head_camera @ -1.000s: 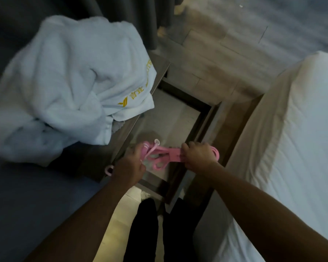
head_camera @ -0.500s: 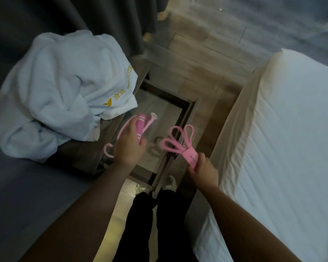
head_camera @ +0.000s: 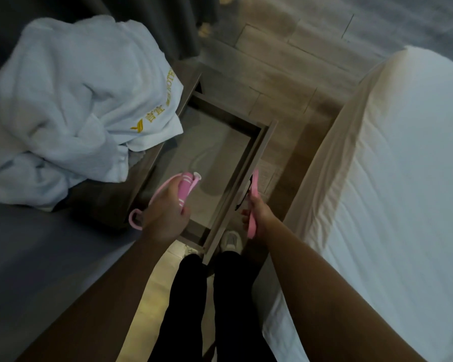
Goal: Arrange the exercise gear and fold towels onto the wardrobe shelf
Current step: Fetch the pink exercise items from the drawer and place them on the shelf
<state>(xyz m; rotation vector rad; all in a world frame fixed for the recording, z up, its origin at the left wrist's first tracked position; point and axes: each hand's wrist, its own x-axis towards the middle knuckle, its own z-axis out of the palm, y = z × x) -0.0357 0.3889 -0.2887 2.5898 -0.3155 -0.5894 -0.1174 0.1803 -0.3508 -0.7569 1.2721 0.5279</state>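
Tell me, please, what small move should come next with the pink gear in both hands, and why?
Probably lower the left hand and lay the pink rope handles in the open drawer: that hand grips them right above it, while the right hand holds the pink band just outside the drawer's front. The towel lies unfolded beside it.

— What's on the right?
— A bed (head_camera: 390, 178) under a white sheet.
— And beside it?
— An open drawer (head_camera: 262, 142) above wooden floor (head_camera: 285, 56), a dark curtain (head_camera: 178, 22) beyond, and a white shoe (head_camera: 230, 241) at its near corner.
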